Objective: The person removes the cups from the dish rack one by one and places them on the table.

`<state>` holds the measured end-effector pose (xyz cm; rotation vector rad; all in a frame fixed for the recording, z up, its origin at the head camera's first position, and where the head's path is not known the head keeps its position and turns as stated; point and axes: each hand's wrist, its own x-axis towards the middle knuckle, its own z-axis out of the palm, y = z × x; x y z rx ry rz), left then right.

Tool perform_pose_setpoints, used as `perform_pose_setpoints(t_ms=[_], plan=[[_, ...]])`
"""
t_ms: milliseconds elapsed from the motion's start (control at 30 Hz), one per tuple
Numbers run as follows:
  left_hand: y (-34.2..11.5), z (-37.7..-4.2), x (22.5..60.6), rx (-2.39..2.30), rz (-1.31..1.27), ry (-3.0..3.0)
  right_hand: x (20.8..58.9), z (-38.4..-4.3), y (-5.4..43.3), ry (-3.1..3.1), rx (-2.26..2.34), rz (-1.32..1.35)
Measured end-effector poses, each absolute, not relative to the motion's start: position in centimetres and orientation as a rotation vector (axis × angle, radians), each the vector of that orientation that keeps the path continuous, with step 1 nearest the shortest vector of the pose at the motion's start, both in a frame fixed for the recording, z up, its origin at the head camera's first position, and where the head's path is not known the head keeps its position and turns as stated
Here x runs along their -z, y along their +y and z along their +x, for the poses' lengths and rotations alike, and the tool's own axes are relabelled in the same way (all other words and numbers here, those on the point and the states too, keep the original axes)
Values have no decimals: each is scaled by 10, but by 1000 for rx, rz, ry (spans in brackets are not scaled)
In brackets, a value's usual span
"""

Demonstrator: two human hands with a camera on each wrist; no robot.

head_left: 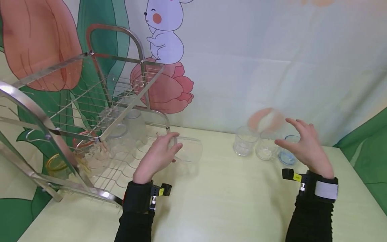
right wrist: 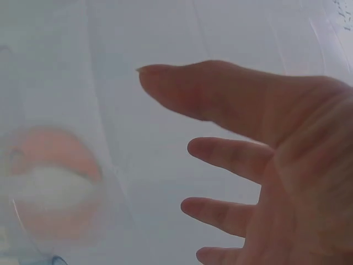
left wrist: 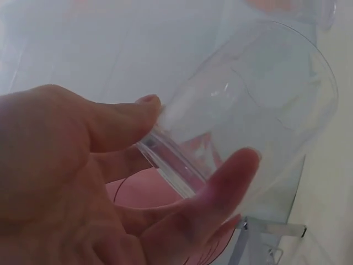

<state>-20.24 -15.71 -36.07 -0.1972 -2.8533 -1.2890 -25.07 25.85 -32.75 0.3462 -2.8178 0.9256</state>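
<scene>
My left hand [head_left: 158, 155] grips a clear glass [head_left: 189, 150] by its thick base, beside the rack's right side. In the left wrist view the thumb and fingers curl round the base of the glass [left wrist: 248, 99], whose wide mouth points away from the palm. My right hand [head_left: 306, 146] is held with thumb and fingers spread apart and nothing between them. It is nearest to a blue-tinted glass [head_left: 286, 157], partly hidden behind it. Left of that stand two clear glasses, one [head_left: 266, 151] close by and another [head_left: 244, 143] further left.
A two-tier metal rack [head_left: 133, 107] stands on the left of the pale table [head_left: 220, 201]. Several glasses are on its lower tier, among them a frosted one [head_left: 136, 124] and a yellow-rimmed one [head_left: 57, 164]. A printed curtain [head_left: 229, 67] hangs behind the table.
</scene>
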Motion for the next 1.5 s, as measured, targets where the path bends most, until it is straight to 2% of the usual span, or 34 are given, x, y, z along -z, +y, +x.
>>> perform_pose_setpoints(t_ms=[400,667,1500], plan=[[-140,-221,381,1587,-402,-2754,338,-253,228,-2847,-1289,482],[-129,-223,390,1771,-479,-2648,349,-248,213,-2874,-1345,540],[-116,-228,394,1872,-500,-2540,366,-258,175,-2807,-1534,736]])
